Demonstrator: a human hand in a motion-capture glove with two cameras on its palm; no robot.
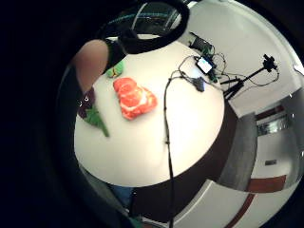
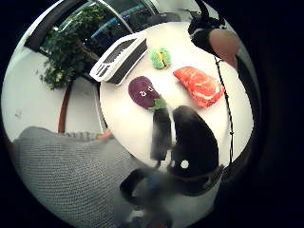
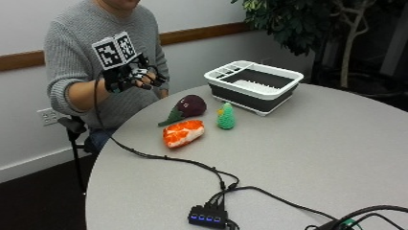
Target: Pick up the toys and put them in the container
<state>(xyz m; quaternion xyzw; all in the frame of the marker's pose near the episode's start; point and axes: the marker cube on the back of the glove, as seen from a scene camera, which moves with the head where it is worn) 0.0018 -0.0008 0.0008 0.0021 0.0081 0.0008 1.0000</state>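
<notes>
Three toys sit on the table (image 3: 306, 143) in front of the container (image 3: 254, 85): eggplant (image 3: 187, 107), salmon (image 3: 184, 132), green one (image 3: 225, 117). The gloved hand (image 3: 132, 75) hangs in the air near the person's chest, well apart from them, fingers loosely curled, holding and touching nothing.

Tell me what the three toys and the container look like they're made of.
The eggplant toy, salmon toy and green toy look like soft stuffed fabric, matte and rounded; the green one seems knitted. The container looks like hard plastic, with a smooth white rim and dark walls.
</notes>
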